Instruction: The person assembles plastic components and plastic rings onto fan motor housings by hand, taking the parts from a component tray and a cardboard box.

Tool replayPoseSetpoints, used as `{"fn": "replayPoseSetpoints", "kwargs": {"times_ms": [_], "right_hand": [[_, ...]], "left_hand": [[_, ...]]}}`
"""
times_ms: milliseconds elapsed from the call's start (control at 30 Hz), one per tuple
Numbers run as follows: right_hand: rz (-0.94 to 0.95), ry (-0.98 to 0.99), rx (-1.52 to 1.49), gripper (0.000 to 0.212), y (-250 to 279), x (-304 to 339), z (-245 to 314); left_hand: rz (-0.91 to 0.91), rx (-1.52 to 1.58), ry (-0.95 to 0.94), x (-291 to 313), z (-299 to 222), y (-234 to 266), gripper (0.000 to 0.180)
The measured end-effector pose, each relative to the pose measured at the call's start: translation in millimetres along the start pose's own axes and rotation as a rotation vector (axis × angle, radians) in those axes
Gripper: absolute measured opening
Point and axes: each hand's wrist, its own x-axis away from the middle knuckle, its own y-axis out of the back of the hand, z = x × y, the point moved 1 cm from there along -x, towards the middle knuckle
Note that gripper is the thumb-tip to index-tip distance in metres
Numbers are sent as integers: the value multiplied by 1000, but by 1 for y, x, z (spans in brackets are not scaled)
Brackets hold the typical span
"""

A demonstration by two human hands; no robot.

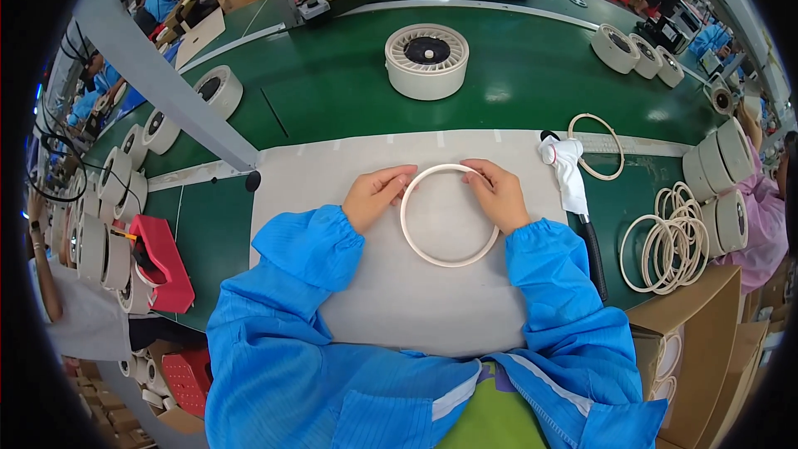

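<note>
Over the pale mat (366, 308) in front of me is a thin cream-white ring (450, 264). My left hand (378, 197) has thumb and fingers closed at the ring's upper left side. On the upper right, my right hand (500, 197) pinches the rim between thumb and fingers. Just right of the mat lies a hammer (593, 258) with a black handle, its head wrapped in white material. Beyond the mat a round white housing (426, 75) with radial fins and a dark centre sits on the green bench.
A pile of similar rings (665, 249) lies at the right, above an open cardboard box (698, 341). One loose ring (622, 150) rests near the hammer head. A grey metal post (166, 66) slants at left, near a red bin (170, 266). More white housings (615, 48) line both sides.
</note>
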Motion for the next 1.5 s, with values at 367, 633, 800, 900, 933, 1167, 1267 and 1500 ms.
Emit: {"fn": "replayPoseSetpoints", "kwargs": {"times_ms": [367, 633, 800, 900, 933, 1167, 1267, 1500], "right_hand": [[50, -175, -137, 24, 2, 1, 7], [135, -26, 142, 26, 1, 4, 5], [102, 2, 138, 26, 0, 5, 6], [77, 22, 149, 26, 0, 6, 6], [86, 18, 166, 26, 0, 6, 7], [107, 31, 217, 25, 1, 8, 10], [66, 75, 266, 24, 0, 5, 9], [-11, 132, 363, 24, 5, 2, 2]], "left_hand": [[-25, -7, -301, 3, -7, -10, 37], [-32, 35, -209, 7, -14, -8, 39], [-46, 13, -204, 7, -13, -9, 39], [-48, -1, -196, 8, -13, -9, 39], [-49, -3, -198, 8, -13, -9, 39], [-32, 51, -137, 10, -15, -8, 42], [-256, -522, -524, -6, -1, 12, 52], [-1138, -1537, -42, -82, -36, 181, 86]]}}
